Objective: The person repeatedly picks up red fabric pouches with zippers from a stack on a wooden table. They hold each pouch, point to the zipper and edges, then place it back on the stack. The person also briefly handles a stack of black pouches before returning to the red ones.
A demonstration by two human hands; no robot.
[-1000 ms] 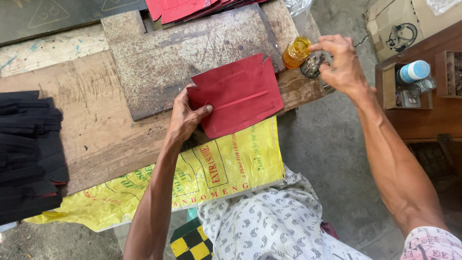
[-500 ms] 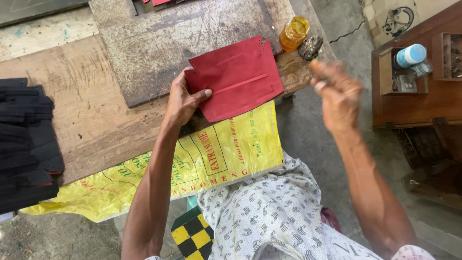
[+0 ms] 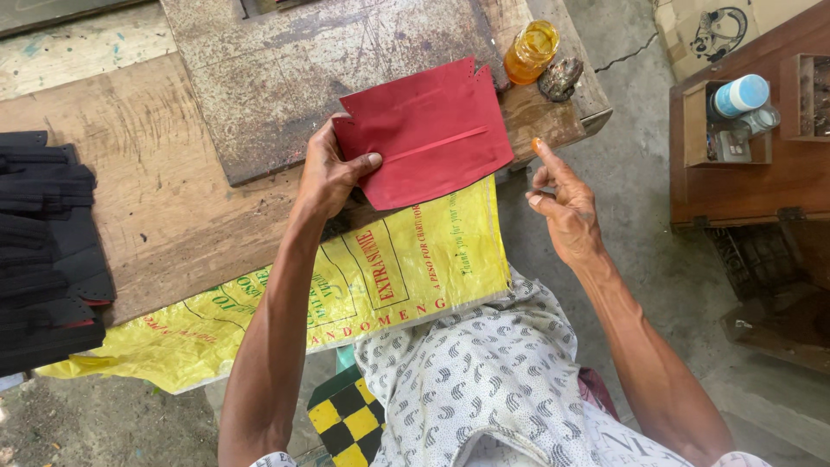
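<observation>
A stack of black pieces [image 3: 47, 251] lies at nine o'clock, cut off by the edge. Toward the middle the left hand [image 3: 333, 173] pinches the red leather piece [image 3: 428, 134] flat on the wooden bench [image 3: 164, 182]. At three o'clock the right hand [image 3: 562, 207] hangs open, empty, one fingertip orange, below the amber jar [image 3: 529, 52]. This looks like gluing, with the smear going on the leather next; the lump beside the jar is unclear.
</observation>
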